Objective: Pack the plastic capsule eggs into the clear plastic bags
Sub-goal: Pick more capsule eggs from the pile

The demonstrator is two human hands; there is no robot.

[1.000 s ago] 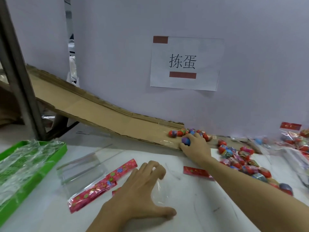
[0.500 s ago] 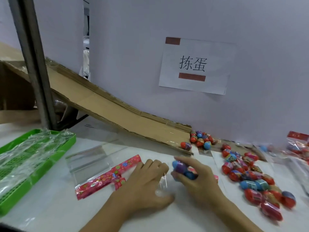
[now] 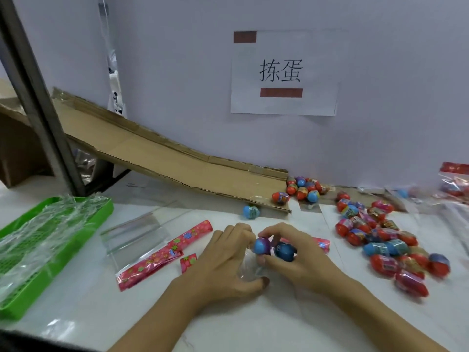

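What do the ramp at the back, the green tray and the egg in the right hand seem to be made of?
Ramp: corrugated cardboard, matte brown, with ragged edges and creases. Green tray: likely moulded plastic, glossy, perforated floor, crinkled clear film over it. Egg in the right hand: probably hard plastic, smooth with a slight sheen.

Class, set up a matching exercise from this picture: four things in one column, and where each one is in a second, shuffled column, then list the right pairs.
Things
1. green tray
2. cardboard ramp
3. paper sign
4. two capsule eggs

Places
A. stuck on the back wall
B. held in the right hand, close to the left hand
C. at the table's left edge, with clear plastic lying in it
D. sloping down along the wall from the left

Pairs: 1-C, 2-D, 3-A, 4-B
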